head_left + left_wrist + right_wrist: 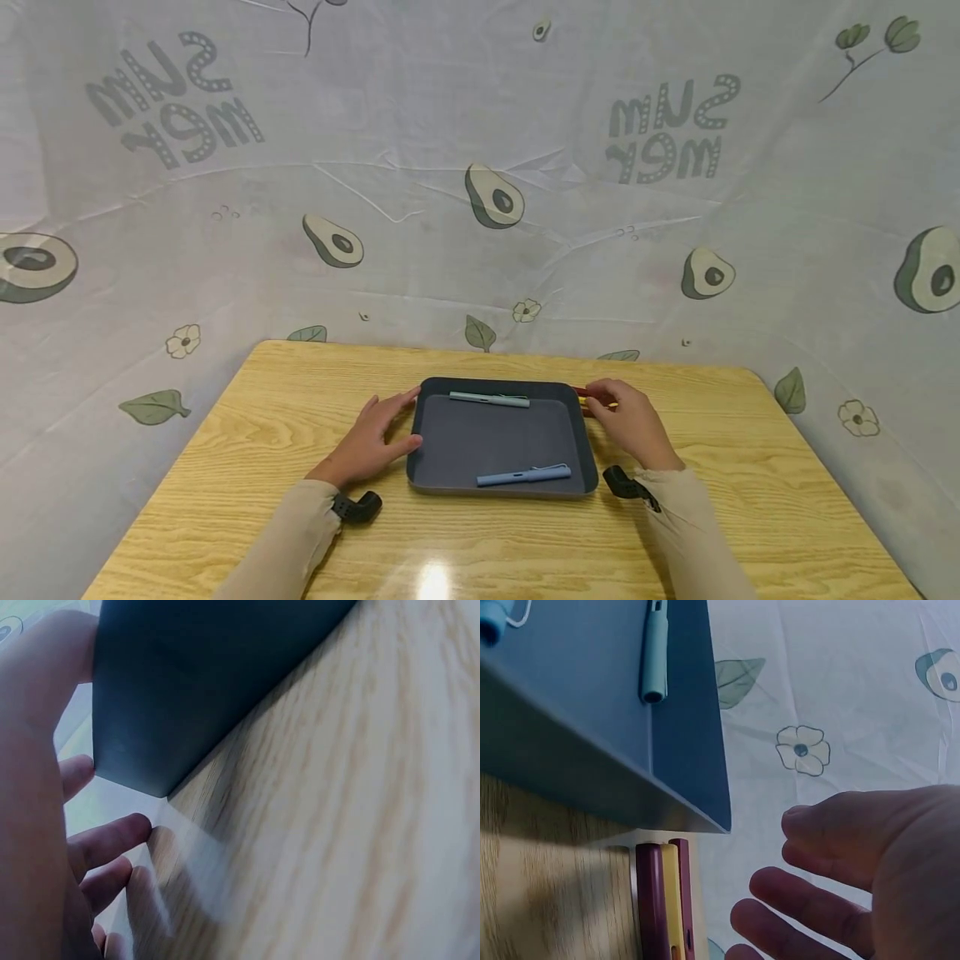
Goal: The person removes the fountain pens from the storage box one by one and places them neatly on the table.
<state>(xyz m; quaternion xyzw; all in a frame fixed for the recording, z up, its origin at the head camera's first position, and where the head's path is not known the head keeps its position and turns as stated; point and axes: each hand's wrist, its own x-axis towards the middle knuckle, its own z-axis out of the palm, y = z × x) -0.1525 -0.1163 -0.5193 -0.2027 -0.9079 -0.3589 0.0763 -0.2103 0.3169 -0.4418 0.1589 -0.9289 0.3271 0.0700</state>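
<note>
A dark grey rectangular tray lies on the table with a pale green pen along its far side and a blue pen near its front edge. My left hand rests at the tray's left side, thumb and fingers spread; the left wrist view shows them by the tray's outer wall. Right of the tray, my right hand hovers by a dark red pen, a yellow pen and another red pen, which lie side by side. Its fingers are loosely bent, apart from them in the right wrist view.
The wooden table extends around the tray on all sides. Behind it hangs a pale cloth printed with avocados, leaves and flowers. Each wrist wears a black camera band, the left band close to the tray's front left corner.
</note>
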